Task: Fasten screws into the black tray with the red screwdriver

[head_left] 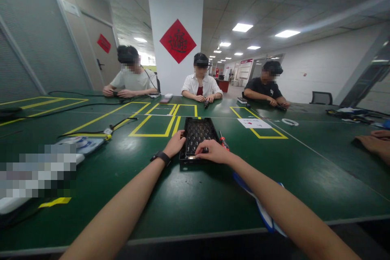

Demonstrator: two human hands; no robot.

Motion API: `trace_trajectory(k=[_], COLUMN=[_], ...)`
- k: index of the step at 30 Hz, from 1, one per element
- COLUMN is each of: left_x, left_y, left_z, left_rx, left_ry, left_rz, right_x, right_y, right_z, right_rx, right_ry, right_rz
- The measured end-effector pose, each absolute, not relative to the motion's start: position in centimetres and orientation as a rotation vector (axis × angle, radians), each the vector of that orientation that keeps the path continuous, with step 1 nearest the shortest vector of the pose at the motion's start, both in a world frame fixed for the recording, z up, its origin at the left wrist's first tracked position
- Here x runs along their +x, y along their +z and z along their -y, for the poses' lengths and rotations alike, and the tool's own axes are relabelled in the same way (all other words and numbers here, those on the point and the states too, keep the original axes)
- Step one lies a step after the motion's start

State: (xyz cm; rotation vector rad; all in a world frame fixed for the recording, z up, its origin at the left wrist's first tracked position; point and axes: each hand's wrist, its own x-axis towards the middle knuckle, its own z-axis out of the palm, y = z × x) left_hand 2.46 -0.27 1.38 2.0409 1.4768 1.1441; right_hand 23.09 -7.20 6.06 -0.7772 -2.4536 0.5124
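A black open plastic case [183,155] lies on the green table in front of me, with a grid of small dark recesses inside it. My left hand [176,143] grips its left wall, the thumb and fingers at the edge. Over the near end of the case, my right hand [213,151] has its fingers pinched together; what they hold, if anything, is too small to make out. A small bright metal piece [191,157] shows close to those fingertips. Just right of the case lies a screwdriver [224,143] with a red handle, partly behind my right hand.
Yellow tape outlines [149,135] mark the green table [170,211]. A white paper [254,123] and a white ring-shaped coil [290,122] lie to the right. Blue-edged items [263,207] sit under my right forearm. Cables and a pouch [82,144] are left. Several people sit around.
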Motion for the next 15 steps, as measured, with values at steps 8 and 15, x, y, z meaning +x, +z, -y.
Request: trace_trajectory(k=[8, 15], left_x=[2.37, 2.46], left_y=[1.22, 1.26], left_z=[0.13, 0.19], left_rx=[2.046, 2.039], left_ry=[1.142, 1.141], left_rz=[-1.483, -1.474], right_x=[23.04, 23.09], right_y=[6.06, 6.12], right_z=[6.99, 7.02], right_rx=[-0.789, -0.757], right_ry=[0.459, 0.422], right_rz=[2.458, 2.468])
